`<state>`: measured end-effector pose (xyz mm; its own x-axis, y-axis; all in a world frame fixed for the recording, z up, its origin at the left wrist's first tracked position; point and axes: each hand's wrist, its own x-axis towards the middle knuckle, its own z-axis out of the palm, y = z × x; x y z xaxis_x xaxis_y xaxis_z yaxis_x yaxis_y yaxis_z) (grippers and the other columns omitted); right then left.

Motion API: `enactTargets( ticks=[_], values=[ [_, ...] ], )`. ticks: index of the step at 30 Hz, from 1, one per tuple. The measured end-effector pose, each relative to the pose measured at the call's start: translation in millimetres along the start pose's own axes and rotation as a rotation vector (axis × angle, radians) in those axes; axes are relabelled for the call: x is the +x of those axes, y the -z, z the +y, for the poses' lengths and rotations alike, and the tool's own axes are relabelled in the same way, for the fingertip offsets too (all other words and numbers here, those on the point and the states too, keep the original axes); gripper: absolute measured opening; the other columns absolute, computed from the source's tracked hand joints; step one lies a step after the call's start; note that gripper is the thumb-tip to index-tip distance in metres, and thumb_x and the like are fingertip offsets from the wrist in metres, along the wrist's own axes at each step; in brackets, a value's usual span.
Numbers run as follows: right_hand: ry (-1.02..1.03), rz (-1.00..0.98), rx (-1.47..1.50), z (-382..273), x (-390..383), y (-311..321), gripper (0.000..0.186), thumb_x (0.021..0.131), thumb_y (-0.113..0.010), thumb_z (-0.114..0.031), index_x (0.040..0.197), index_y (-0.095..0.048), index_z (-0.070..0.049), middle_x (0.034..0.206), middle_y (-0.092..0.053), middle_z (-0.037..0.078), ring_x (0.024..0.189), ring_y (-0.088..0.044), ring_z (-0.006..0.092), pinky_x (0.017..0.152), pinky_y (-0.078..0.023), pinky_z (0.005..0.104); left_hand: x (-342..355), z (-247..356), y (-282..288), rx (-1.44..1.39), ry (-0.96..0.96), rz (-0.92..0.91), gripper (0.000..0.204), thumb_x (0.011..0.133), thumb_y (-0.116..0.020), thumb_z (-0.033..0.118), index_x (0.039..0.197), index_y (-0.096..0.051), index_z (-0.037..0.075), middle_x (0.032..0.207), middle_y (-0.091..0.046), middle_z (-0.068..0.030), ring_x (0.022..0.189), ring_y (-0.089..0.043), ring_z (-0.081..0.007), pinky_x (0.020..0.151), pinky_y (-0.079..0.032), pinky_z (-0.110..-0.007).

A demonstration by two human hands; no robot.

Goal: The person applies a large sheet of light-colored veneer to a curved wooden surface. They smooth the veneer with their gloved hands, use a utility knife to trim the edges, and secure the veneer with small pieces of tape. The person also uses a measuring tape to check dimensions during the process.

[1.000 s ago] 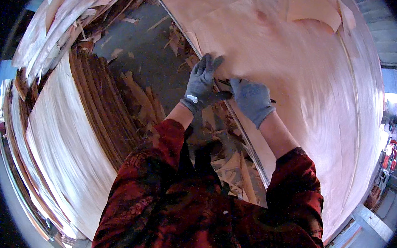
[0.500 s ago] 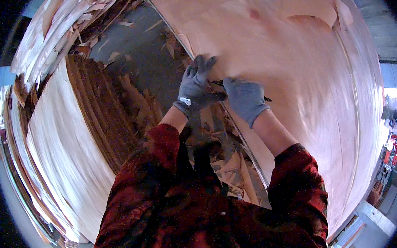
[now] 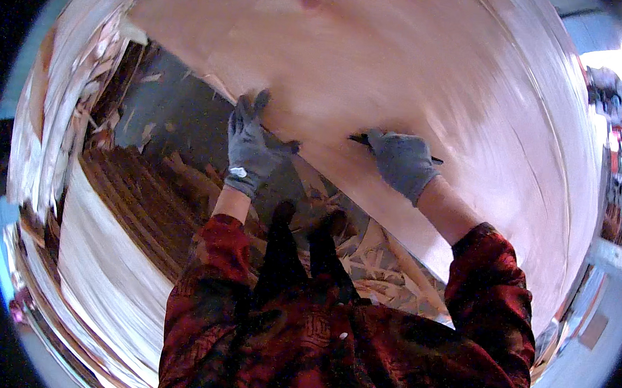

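A wide, pale pinkish-tan wood veneer sheet [image 3: 378, 62] spreads in front of me and to the right, its near edge running diagonally. My left hand [image 3: 249, 150], in a grey glove with a white tag at the cuff, is at that edge. Its fingers are spread, with the tips over the sheet, and nothing shows in its grasp. Over the sheet, my gloved right hand [image 3: 403, 161] is closed around a slim dark tool [image 3: 360, 138]. The tool's ends poke out on both sides of the fist; the glove hides its middle, and I cannot tell its kind.
To my left stands a stack of veneer sheets [image 3: 114, 231] with rough brown edges. Behind it are more ragged pale sheets [image 3: 49, 118]. Wood scraps [image 3: 375, 263] litter the dark floor [image 3: 166, 104] around my feet. A grey ledge [image 3: 620, 260] lies at the far right.
My hands, close together at the sheet's edge before, are now apart. The right hand with the dark tool is farther in over the sheet; the left is farther left. The whole view has also shifted.
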<state>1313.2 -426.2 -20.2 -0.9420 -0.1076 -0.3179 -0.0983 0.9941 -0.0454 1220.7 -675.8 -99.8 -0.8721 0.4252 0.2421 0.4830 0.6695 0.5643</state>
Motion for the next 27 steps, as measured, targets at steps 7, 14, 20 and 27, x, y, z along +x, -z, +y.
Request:
enactTargets(
  ticks=[7,14,20,27],
  values=[
    [-0.248,0.048,-0.092,29.2,-47.1,-22.5,0.013,0.081,-0.05,-0.017,0.092,-0.057,-0.014,0.074,-0.063,0.009,0.067,-0.063,0.0268,0.051,-0.047,0.0395,0.1,19.0,2.4,0.237,-0.091,0.023,0.104,0.061,-0.076,0.041,0.14,-0.017,0.007,0.142,-0.025,-0.0186,0.13,-0.018,-0.0449,0.105,-0.014,-0.056],
    [-0.351,-0.075,-0.101,4.0,-28.2,-8.0,0.01,0.075,-0.058,-0.016,0.073,-0.067,-0.017,0.073,-0.066,0.001,0.067,-0.064,0.0178,0.046,-0.038,0.0371,-9.1,111.4,-60.4,0.222,-0.538,-0.1,0.084,0.078,-0.061,0.028,0.137,-0.01,-0.004,0.14,-0.029,-0.0205,0.129,-0.022,-0.0442,0.105,-0.018,-0.055],
    [-0.292,-0.041,0.15,16.6,-30.1,-15.2,0.019,0.074,-0.059,-0.018,0.091,-0.066,-0.016,0.081,-0.067,0.001,0.073,-0.065,0.0204,0.051,-0.04,0.04,-7.8,99.5,-81.4,0.249,-0.548,-0.033,0.068,0.081,-0.054,0.031,0.136,-0.023,0.004,0.139,-0.03,-0.0204,0.127,-0.028,-0.0409,0.104,-0.021,-0.051],
    [-0.262,-0.081,0.279,50.3,-68.6,-25.1,0.019,0.075,-0.06,-0.014,0.093,-0.064,-0.014,0.086,-0.068,0.004,0.078,-0.066,0.023,0.051,-0.045,0.0388,-13.7,96.8,-71.3,0.334,-0.534,-0.14,0.08,0.078,-0.052,0.035,0.135,-0.016,-0.009,0.14,-0.026,-0.0236,0.129,-0.022,-0.0419,0.106,-0.017,-0.051]
  ],
)
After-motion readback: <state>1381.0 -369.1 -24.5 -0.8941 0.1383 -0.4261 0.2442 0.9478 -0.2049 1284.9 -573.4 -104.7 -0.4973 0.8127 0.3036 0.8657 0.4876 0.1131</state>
